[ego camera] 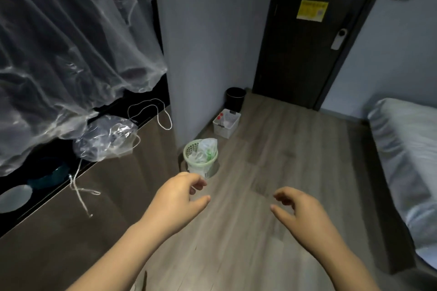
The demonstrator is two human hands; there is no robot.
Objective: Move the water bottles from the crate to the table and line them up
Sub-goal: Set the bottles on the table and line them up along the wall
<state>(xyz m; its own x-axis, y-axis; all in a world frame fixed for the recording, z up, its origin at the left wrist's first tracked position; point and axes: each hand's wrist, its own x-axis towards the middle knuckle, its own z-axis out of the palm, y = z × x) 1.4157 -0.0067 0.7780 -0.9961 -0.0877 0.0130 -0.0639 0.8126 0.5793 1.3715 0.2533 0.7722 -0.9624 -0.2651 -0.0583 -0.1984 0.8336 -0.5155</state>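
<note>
Both forearms reach in from the bottom edge, out over the wood floor point(272, 172). Left hand point(179, 196) is palm down with its fingers loosely curled and thumb apart from them, holding nothing. Right hand point(300, 210) mirrors it, fingers bent and relaxed, thumb pointing inward, also empty. They hang well apart, neither touching anything.

Just beyond the left hand a pale green basket point(200, 160) stands on the floor with crumpled plastic inside. Farther back, against the wall point(208, 42), sits the white crate point(227, 126); two red caps mark the bottles point(220, 116) standing at its left end, and how many more it holds I cannot tell. A black bin point(235, 98) stands right behind the crate, by the dark door point(305, 54), which bears a yellow notice point(312, 10).

On the left runs the brown table point(59, 231), with a clear bag point(106, 137) and loose white string point(80, 191) lying on it. Above hangs a plastic cover point(71, 42) over dark clothes. A bed point(406, 149) with pale sheets fills the right edge
</note>
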